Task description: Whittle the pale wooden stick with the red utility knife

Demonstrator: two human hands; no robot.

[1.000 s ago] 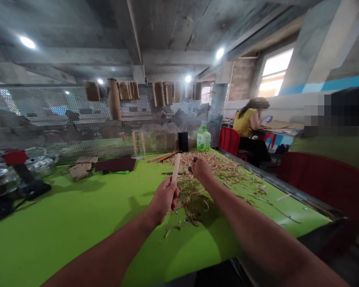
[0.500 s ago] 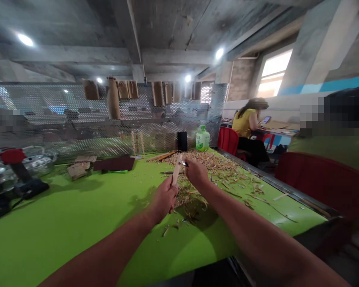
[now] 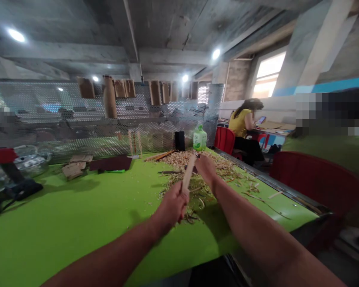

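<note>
Pale wooden strip [image 3: 188, 174] rises at a tilt from the left hand [image 3: 172, 207], its upper end leaning toward the right hand [image 3: 206, 170] just above a heap of wood shavings [image 3: 179, 161]. The left fingers [image 3: 179, 201] wrap closed around the strip's lower end, though slight blur softens them. The right fingers [image 3: 201, 161] curl narrowly around a small metal blade [image 3: 196, 154], of which only a sliver shows, so its shape cannot be told. The strip's upper end sits close to that blade, but whether they touch is hidden.

Both hands hover over the shavings on the green tabletop [image 3: 62, 227]. A slim dark-handled knife [image 3: 167, 172] lies at the heap's left edge, and a few thin wooden sticks [image 3: 157, 156] lie behind it. Farther back stand a green-capped plastic bottle [image 3: 200, 138] and a black box [image 3: 180, 140]. To the left lie a maroon sheet of sandpaper [image 3: 109, 163] and cardboard scraps [image 3: 73, 169]. Brown paper bags [image 3: 109, 97] hang along a perforated metal screen [image 3: 167, 119]. Off to the right, a person in a yellow shirt [image 3: 239, 123] sits looking at a phone [image 3: 261, 120].
</note>
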